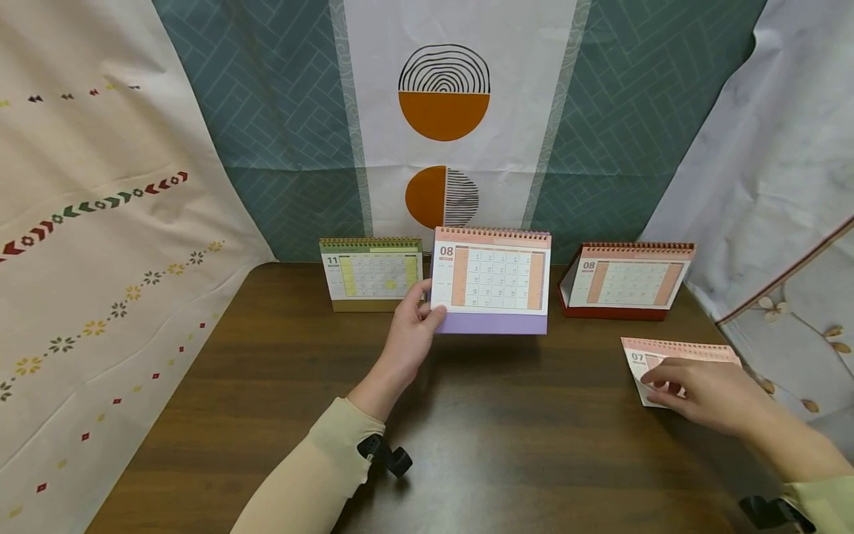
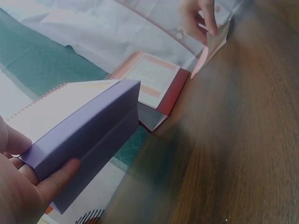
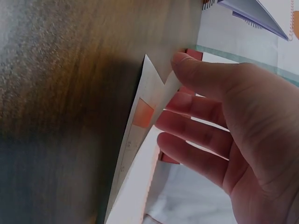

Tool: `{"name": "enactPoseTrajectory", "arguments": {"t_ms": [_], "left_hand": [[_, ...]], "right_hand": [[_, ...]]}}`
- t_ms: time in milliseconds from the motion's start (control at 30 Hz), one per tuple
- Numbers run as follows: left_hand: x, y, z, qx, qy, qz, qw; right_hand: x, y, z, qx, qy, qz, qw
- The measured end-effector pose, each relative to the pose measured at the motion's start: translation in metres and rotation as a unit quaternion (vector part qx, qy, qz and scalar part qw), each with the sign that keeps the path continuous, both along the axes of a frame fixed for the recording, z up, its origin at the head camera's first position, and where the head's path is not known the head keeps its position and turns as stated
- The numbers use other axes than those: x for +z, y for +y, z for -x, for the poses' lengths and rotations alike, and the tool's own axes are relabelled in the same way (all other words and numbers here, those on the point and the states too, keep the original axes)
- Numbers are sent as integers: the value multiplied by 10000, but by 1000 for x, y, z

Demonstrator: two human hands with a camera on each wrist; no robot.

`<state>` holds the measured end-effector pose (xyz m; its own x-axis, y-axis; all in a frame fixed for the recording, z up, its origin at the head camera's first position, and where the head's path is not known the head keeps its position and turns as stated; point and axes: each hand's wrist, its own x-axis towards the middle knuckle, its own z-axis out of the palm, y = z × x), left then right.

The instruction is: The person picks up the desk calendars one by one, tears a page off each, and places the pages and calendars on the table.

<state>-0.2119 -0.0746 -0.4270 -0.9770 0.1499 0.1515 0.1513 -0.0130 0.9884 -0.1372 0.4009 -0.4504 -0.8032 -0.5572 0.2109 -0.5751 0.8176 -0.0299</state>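
Note:
My left hand (image 1: pixel 414 334) grips the left edge of a desk calendar (image 1: pixel 497 278) with a purple base, its page marked 08. It is raised over the table, and the left wrist view shows fingers and thumb on its purple stand (image 2: pixel 84 128). At the right, my right hand (image 1: pixel 717 393) is at a spiral-bound calendar (image 1: pixel 694 348) marked 07, low at the tabletop. Thumb and forefinger pinch a lifted page corner (image 3: pixel 171 84) in the right wrist view. The hand hides most of that calendar's front in the head view.
A green-and-gold desk calendar (image 1: pixel 376 274) marked 11 stands at the back, left of the purple one. A red-based desk calendar (image 1: pixel 630 282) marked 08 stands back right. The brown wooden table (image 1: pixel 267 415) is bordered by patterned cloths (image 1: pixel 280 96).

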Motion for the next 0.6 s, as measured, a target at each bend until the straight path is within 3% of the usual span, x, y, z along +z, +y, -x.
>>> {"name": "enactPoseTrajectory", "arguments": {"t_ms": [233, 600], "left_hand": [[-1, 2, 1, 61, 6, 21, 10000], [-3, 1, 2, 87, -12, 39, 10000]], "right_hand": [[-5, -2, -2, -41, -6, 57, 10000], [-7, -6, -3, -307, -532, -41, 9981]]}}
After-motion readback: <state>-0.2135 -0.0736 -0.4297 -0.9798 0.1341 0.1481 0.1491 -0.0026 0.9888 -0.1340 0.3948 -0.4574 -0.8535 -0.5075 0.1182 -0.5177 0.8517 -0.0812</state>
